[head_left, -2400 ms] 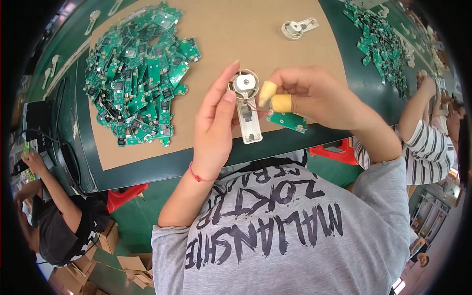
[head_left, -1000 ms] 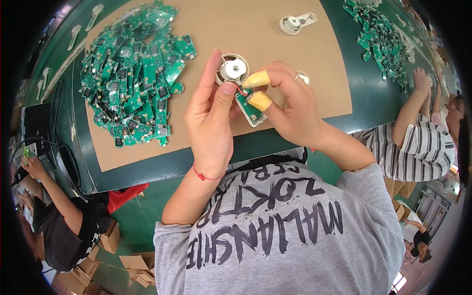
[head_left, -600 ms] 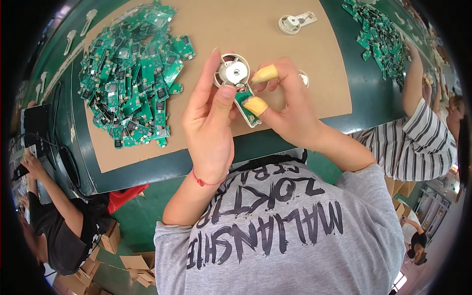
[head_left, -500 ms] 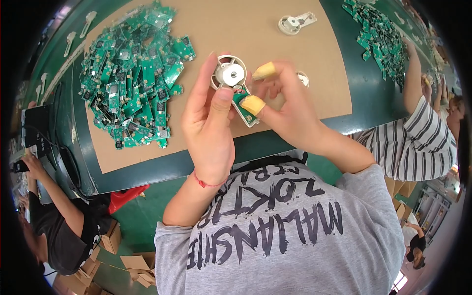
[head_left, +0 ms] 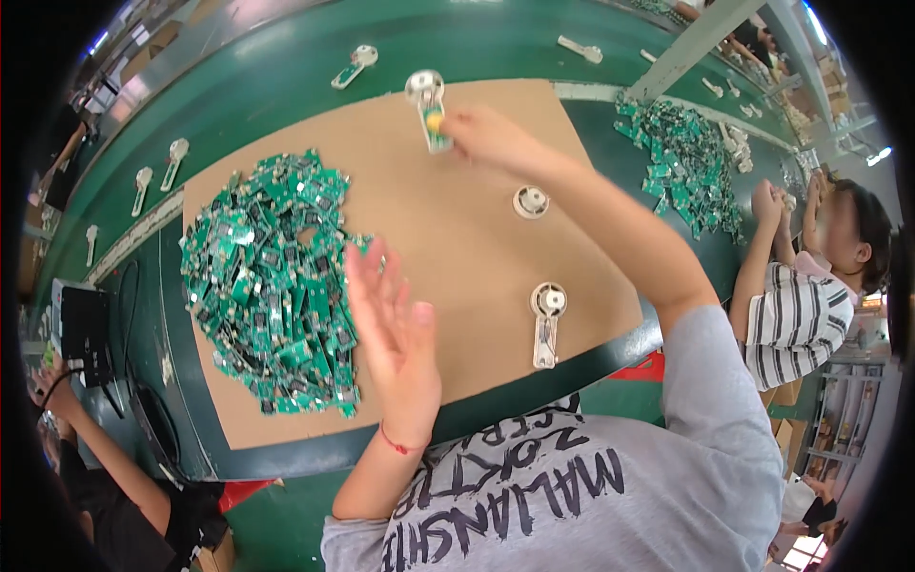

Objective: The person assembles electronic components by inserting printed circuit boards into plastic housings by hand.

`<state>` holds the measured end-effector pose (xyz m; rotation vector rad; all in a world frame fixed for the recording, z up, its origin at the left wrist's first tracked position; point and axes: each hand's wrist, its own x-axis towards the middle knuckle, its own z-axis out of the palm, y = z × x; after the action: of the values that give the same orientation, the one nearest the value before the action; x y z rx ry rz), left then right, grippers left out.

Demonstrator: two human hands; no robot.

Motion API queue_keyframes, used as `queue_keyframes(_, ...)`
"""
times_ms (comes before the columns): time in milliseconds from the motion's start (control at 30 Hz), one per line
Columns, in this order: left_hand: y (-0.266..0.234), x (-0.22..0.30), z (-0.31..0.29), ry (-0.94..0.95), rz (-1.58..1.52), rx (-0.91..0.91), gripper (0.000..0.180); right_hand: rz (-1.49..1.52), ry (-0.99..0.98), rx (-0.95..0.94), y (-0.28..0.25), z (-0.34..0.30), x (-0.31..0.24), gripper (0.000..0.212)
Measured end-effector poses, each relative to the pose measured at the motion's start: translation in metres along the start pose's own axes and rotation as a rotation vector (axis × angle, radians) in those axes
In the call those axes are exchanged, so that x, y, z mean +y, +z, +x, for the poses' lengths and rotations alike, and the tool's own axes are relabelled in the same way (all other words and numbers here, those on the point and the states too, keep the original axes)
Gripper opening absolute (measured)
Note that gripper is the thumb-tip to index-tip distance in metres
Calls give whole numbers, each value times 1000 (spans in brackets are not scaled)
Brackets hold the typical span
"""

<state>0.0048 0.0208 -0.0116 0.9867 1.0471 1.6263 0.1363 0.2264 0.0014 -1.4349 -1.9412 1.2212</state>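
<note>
My right hand point(head_left: 488, 141) reaches to the far edge of the cardboard sheet point(head_left: 457, 238). Its fingers, with yellow covers on the tips, pinch the handle of a white handheld fan housing point(head_left: 425, 88), which has a round head and a green circuit board point(head_left: 433, 114) in the handle. Nearer to me, my left hand point(head_left: 396, 338) hovers with fingers apart, holding nothing, by the right side of a pile of green circuit boards point(head_left: 272, 276). Two more white fan housings rest on the cardboard: one point(head_left: 546, 319) near the front edge and one point(head_left: 531, 201) partly behind my right forearm.
Beyond the cardboard, a green belt point(head_left: 477, 57) carries several spaced housings, one with a board point(head_left: 355, 67). At right lies another board pile point(head_left: 681, 162) beside a co-worker in a striped top point(head_left: 796, 319). A black device point(head_left: 84, 329) and cables stand at left, near another person's arm.
The right hand has carried the fan housing away from me to the cardboard's far edge. The left hand has let go of it and opened. The view has shifted, showing more of the belt.
</note>
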Motion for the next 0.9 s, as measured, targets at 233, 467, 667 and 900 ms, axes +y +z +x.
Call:
queue_keyframes(233, -3, 0, 3, -180, -3, -62, 58, -732, 144, 114, -50, 151, 45, 38)
queue_keyframes(467, -8, 0, 4, -237, 1, -71, 51, -1293, -156, 827, -163, 169, 118, 17)
queue_keyframes(667, -10, -5, 4, -374, -36, -77, 46, -1262, 46, 616, -213, 154, 193, 25)
queue_keyframes(900, 1, -5, 12, -130, 287, -308, 31, -1505, -157, 537, -264, 161, 201, 19)
